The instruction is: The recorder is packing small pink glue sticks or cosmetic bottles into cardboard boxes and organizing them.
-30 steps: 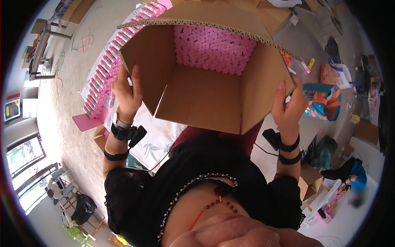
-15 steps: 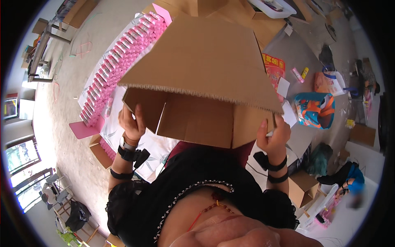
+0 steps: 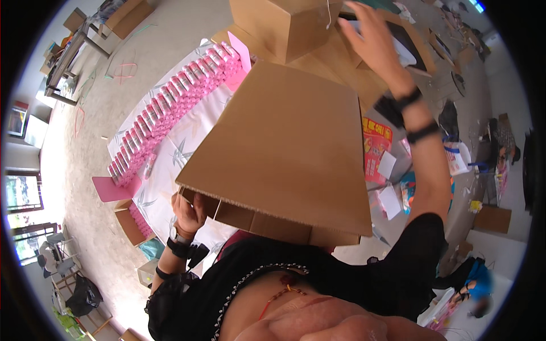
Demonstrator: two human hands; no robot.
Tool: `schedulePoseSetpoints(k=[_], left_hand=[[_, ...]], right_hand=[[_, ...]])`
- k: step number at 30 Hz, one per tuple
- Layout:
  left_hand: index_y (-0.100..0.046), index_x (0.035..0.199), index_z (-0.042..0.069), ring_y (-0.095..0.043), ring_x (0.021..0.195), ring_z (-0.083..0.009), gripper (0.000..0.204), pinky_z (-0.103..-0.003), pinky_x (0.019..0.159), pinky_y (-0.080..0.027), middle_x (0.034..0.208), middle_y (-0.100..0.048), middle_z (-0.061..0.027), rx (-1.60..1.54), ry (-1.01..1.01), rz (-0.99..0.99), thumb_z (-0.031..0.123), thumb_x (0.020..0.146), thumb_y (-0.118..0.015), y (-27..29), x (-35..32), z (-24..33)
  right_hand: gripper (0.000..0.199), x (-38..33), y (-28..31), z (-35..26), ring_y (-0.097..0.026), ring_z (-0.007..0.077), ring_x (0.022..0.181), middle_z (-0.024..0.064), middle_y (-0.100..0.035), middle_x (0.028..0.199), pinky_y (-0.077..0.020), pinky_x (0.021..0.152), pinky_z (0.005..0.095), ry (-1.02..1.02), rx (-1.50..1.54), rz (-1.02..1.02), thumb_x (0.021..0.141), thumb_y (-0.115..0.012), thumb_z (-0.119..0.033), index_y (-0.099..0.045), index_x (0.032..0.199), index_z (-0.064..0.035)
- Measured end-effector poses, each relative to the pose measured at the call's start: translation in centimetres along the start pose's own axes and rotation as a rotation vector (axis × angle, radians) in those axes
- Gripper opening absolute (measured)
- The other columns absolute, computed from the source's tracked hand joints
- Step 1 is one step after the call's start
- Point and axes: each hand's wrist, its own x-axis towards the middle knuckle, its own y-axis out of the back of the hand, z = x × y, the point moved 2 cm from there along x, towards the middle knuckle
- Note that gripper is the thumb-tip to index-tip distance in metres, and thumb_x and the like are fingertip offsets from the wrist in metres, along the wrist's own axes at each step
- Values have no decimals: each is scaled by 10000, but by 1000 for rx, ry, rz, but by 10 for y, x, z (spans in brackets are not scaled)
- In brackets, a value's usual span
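In front of my body is a brown cardboard box (image 3: 284, 153), its open end and flaps turned toward me. My left hand (image 3: 189, 215) grips the near left edge of this box, fingers curled around the cardboard. My right hand (image 3: 376, 48) is off the box and stretched far forward, fingers spread, with nothing seen in it. It is nearest to a second brown carton (image 3: 284, 28) at the far side; I cannot tell whether it touches that carton. Black straps circle both wrists.
Left of the box, a long pink tray (image 3: 126, 188) holds rows of pink-and-white tubes (image 3: 170, 99) on a patterned white cloth (image 3: 176, 165). A red and yellow printed sheet (image 3: 375, 150) and white cards (image 3: 388, 165) lie to the right. A small open carton (image 3: 128, 227) stands near left.
My right hand has let go of the box's right edge and reached forward. The box has tilted and come nearer to me, while my left hand keeps its grip.
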Motion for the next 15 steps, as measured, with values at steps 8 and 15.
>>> schedulePoseSetpoints(k=[8, 15], left_hand=[[-596, 1148, 23, -638, 909, -385, 313, -466, 802, -452, 1074, -665, -185, 33, -19, -6, 208, 896, -586, -2, -28, -11], [-668, 1064, 61, -641, 921, -342, 406, -460, 803, -461, 1037, -672, -147, 56, 213, -283, 357, 788, -693, -9, -82, -41]], right_hand=[[676, 77, -184, 41, -264, 492, 1428, 276, -283, 1550, -316, 1149, 567, -121, -144, -336, 933, -599, -208, -309, 1518, -34], [612, 63, -250, 78, -271, 485, 1431, 217, -287, 1573, -377, 1126, 547, -178, -375, -364, 993, -570, -259, -297, 1531, -158]])
